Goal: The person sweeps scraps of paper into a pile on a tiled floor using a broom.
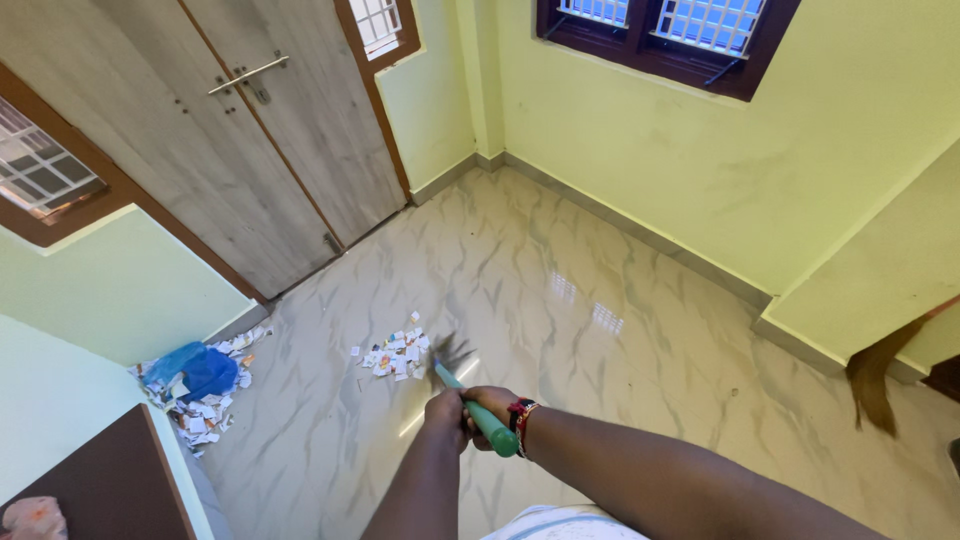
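Broom (470,400), green-handled, sits low over the marble floor (620,330), bristles just beside the scattered paper scraps (397,354); left hand (445,410) and right hand (490,405) both wrap tight round the handle; best, I'd say, short low strokes, nudging scraps toward the bigger pile (200,390) by the door (200,130).

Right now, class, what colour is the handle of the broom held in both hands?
Green: the broom handle shows best in the head view.

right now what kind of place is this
Most likely a room in a home: pale green walls, a glossy marble-look tiled floor, a wooden double door and barred windows. Both hands grip a green-handled broom by scattered paper scraps.
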